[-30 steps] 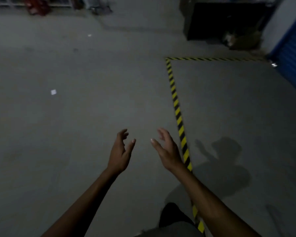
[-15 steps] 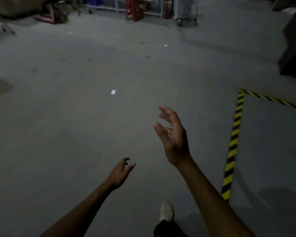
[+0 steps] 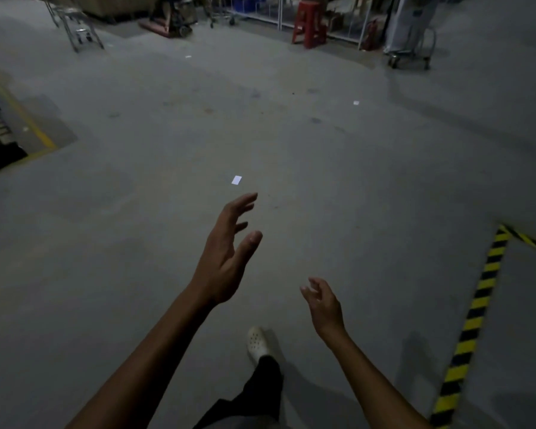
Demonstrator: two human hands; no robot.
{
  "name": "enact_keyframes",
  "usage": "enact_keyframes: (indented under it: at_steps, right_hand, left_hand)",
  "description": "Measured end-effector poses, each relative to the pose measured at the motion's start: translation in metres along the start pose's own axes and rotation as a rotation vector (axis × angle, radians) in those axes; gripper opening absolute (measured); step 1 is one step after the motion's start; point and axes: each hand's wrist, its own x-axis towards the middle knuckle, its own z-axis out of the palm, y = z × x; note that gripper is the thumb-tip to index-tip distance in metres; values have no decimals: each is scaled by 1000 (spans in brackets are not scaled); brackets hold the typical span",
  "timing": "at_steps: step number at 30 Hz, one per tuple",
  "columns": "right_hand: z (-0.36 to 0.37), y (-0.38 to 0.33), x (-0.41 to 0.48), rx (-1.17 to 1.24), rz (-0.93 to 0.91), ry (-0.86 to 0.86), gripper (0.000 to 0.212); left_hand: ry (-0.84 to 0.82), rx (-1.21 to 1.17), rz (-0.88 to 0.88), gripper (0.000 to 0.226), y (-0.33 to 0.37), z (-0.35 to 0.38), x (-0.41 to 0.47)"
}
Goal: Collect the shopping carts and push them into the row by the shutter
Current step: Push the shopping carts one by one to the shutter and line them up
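My left hand [image 3: 226, 252] is raised over the grey concrete floor, fingers spread and loose, holding nothing. My right hand [image 3: 322, 301] hangs lower and to the right, fingers relaxed, also empty. A metal shopping cart [image 3: 75, 26] stands far off at the back left, well out of reach. Another wheeled trolley [image 3: 410, 54] with a pale covered load stands at the back right. The shutter is not in view.
Black-and-yellow hazard tape [image 3: 474, 317] marks a floor zone at the right. A red stool [image 3: 310, 23] and shelving stand at the back, a pallet jack [image 3: 174, 20] left of them. White paper scrap [image 3: 236, 180] lies ahead. My white shoe [image 3: 257, 345] steps forward.
The view has swung left, away from the blue shutter and taped zone, toward the far carts. My left hand rose and my right hand dropped as I walk.
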Motion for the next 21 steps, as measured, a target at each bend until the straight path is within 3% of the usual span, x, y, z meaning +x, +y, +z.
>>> enact_keyframes:
  at_steps: [4,7,10,13,18,21]
  right_hand:
    - [8,-2,87,-75,46,-36,39]
    - [14,-38,163,-96,1,-62,41]
    - [21,-100,238,-81,-88,-87,40]
    - [30,-176,300,10,-191,-101,40]
    - [34,-290,370,210,-385,-154,63]
    - [35,-343,409,287,-498,-193,53]
  left_hand:
    - [65,-6,41,71,-46,0,72]
    - [110,6,-35,63,-102,0,138]
    - [126,11,-196,58,-162,3,201]
    - [121,2,-372,78,-220,4,249]
    - [42,50,-645,90,-308,9,296]
    - [-4,95,-776,78,-361,12,325]
